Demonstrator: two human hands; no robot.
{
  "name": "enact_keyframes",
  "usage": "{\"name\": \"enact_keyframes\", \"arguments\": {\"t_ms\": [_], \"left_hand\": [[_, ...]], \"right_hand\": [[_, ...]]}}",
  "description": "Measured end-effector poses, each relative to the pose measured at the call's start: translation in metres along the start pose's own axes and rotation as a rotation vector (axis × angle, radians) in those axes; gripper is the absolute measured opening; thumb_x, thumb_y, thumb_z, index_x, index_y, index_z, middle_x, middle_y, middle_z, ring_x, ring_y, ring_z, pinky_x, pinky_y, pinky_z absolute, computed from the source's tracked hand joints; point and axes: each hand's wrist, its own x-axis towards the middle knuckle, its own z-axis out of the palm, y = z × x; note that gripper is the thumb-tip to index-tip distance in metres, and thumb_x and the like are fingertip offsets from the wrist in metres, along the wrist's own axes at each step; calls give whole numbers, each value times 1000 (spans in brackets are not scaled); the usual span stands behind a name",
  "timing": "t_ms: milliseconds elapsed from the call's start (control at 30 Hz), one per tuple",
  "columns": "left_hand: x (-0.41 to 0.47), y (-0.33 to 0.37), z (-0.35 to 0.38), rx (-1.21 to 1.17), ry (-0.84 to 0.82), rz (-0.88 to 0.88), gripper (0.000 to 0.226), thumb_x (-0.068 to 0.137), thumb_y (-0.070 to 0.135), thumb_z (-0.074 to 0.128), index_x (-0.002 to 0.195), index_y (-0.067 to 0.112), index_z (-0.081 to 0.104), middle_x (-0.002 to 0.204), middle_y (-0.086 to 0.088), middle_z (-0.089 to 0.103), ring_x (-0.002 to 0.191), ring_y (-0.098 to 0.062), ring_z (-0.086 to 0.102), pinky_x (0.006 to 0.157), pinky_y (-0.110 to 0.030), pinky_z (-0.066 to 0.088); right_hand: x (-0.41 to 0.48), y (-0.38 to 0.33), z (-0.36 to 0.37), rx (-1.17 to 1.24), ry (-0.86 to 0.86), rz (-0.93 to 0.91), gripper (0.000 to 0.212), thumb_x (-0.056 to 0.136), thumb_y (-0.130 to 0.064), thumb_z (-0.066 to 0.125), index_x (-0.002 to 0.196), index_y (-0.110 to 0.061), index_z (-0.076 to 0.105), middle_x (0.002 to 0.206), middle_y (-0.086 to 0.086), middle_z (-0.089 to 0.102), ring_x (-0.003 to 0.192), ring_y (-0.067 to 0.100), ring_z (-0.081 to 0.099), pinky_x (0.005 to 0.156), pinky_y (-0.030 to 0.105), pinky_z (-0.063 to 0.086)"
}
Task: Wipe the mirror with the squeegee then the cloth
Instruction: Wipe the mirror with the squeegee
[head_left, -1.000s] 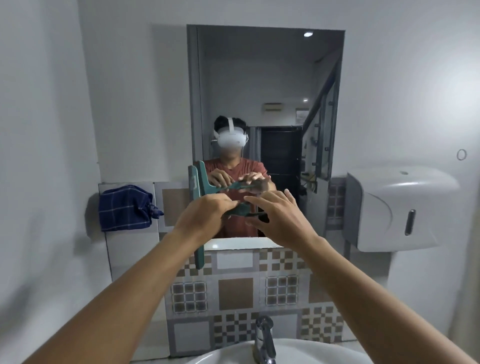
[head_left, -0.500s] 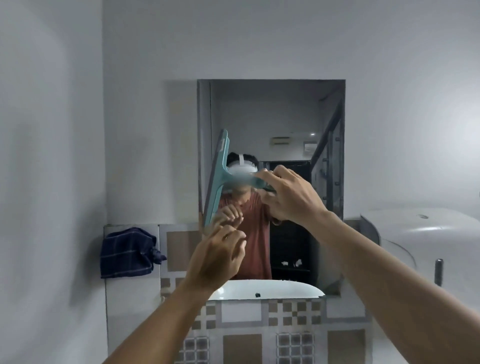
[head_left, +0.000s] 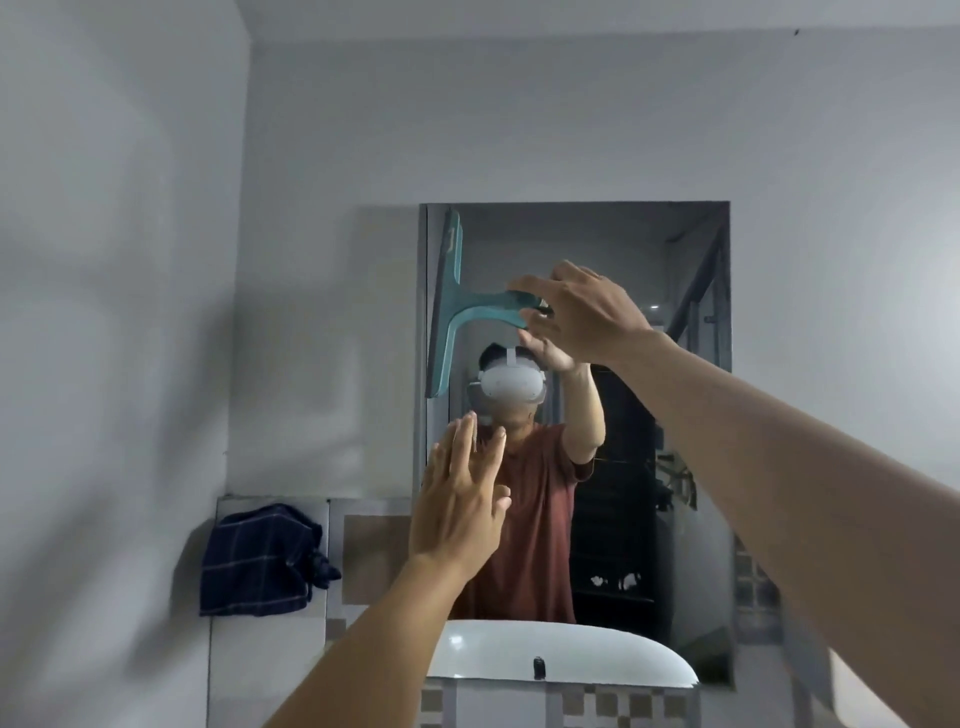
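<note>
The right hand grips the handle of the teal squeegee, with its blade upright against the mirror along the left edge, reaching up near the top corner. Starting there probably lets 1 sideways pull clear the upper band of glass. The left hand is empty, fingers spread, held low in front of the mirror, seemingly just out of the way. The dark checked cloth lies bunched on the tiled ledge left of the mirror, within reach for the second pass. No brand or writing can be read.
</note>
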Motion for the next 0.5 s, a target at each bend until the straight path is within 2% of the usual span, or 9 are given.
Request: {"name": "enact_keyframes", "arguments": {"t_ms": [100,200,300,500], "left_hand": [[5,-2,7,-31,-87,-11,73,94,35,63,157,28,27,166,-15,13,153,-34,12,123,-45,23],[6,-3,10,-46,-105,-20,74,96,34,60,158,29,21,167,-12,7,154,-31,5,124,-43,23],[6,-4,11,-55,-95,-22,74,94,35,61,157,30,23,167,-11,9,154,-31,7,124,-44,24],[6,-3,11,-61,-89,-27,74,94,35,62,157,30,25,167,-10,11,154,-31,9,123,-43,24]], "right_hand": [[10,3,0,-9,-23,-12,39,102,-41,51,141,-33,54,105,5,52,87,20,54,71,31,41],[16,3,0,-21,-25,-32,40,102,-43,50,140,-32,55,104,3,48,88,21,55,71,32,44],[20,1,-1,-45,-3,-87,40,103,-42,48,140,-31,56,108,7,53,94,24,59,74,36,50],[30,-6,-4,-98,-22,-124,40,105,-44,41,141,-33,53,108,7,52,97,25,58,76,38,52]]}}
